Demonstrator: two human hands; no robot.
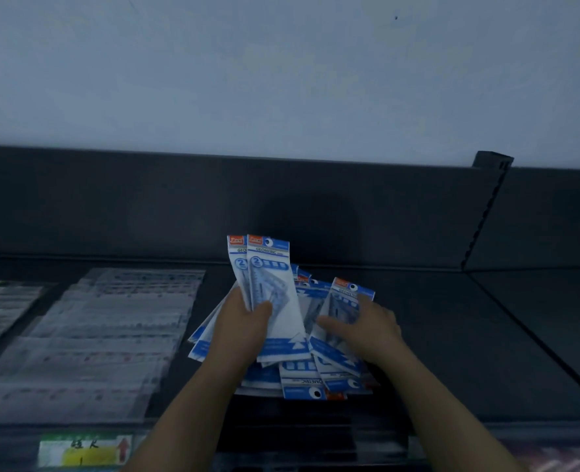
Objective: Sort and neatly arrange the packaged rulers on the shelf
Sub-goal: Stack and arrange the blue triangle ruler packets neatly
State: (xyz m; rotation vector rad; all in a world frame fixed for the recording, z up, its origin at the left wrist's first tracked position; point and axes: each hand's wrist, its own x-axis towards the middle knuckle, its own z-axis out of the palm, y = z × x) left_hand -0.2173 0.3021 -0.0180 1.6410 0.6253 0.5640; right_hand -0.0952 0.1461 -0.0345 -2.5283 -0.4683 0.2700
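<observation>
A loose pile of blue-and-white packaged rulers lies on the dark shelf, packs pointing different ways. My left hand grips a small bunch of packs held upright above the pile, thumb across the front one. My right hand rests on another pack at the pile's right side, fingers curled over it, lifting its top end.
To the left lie overlapping rows of clear packaged rulers, with more packs at the far left. A yellow-green price label sits on the shelf's front edge. A divider line crosses the shelf at right. The dark back panel rises behind.
</observation>
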